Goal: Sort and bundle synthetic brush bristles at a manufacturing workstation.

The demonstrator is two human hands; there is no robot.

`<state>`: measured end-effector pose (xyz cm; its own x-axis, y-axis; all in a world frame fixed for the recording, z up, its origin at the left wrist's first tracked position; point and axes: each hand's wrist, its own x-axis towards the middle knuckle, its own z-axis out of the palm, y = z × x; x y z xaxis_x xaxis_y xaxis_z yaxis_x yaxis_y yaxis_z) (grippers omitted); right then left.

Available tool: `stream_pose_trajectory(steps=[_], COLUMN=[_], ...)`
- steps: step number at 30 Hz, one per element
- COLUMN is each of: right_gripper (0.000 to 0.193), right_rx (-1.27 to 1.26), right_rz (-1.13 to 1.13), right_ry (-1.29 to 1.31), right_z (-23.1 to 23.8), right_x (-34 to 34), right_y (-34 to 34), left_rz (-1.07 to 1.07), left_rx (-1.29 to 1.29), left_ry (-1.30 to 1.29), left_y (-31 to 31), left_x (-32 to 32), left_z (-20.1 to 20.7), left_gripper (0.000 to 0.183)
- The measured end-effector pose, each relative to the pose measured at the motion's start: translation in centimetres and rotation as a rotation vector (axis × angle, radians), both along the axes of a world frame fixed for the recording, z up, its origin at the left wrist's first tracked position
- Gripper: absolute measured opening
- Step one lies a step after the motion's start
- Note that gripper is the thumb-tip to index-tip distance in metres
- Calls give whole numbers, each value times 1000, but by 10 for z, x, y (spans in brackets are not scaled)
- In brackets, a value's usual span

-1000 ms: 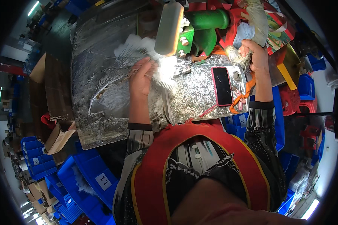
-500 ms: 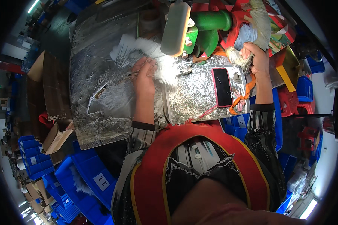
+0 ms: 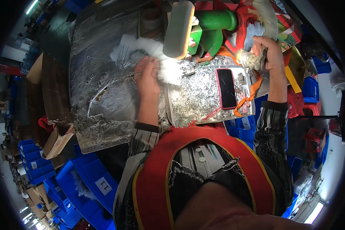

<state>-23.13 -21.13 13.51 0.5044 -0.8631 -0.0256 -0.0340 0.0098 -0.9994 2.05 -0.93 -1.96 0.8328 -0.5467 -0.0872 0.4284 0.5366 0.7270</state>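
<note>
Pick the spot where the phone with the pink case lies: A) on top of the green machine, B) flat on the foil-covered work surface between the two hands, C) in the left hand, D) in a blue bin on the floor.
B: the phone lies flat, screen up, on the crinkled foil surface, to the right of the left hand and below-left of the right hand.

You're seeing a white bristly brush (image 3: 168,71) lying on foil, centre-far, and a pale tuft (image 3: 250,60) sitting far right.
</note>
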Motion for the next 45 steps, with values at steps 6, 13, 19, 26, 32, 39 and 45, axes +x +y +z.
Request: stream_pose_trajectory(steps=[6, 13, 19, 26, 32, 39, 45], right_gripper=[32, 26, 29, 31, 33, 22, 29], right_rx=[-66, -435, -41, 18, -85, -327, -79], right_rz=[-16, 40, -2, 80, 81, -25, -24], right_ry=[-50, -248, -179, 9, -55, -214, -198], right_z=[8, -99, -52, 11, -2, -91, -43], right_x=[3, 4, -2, -7, -4, -1, 1], right_y=[0, -5, 0, -7, 0, -2, 7], left_rz=[16, -22, 31, 22, 29, 4, -266], left_rx=[10, 14, -14, -28, -7, 258, 257], left_ry=[11, 9, 44, 38, 45, -87, -71], left_y=[-2, -8, -5, -12, -13, -5, 7], left_x=[0, 5, 13, 9, 9, 12, 18], left_z=[3, 8, -6, 2, 5, 14, 9], left_gripper=[23, 26, 33, 39, 40, 32, 23])
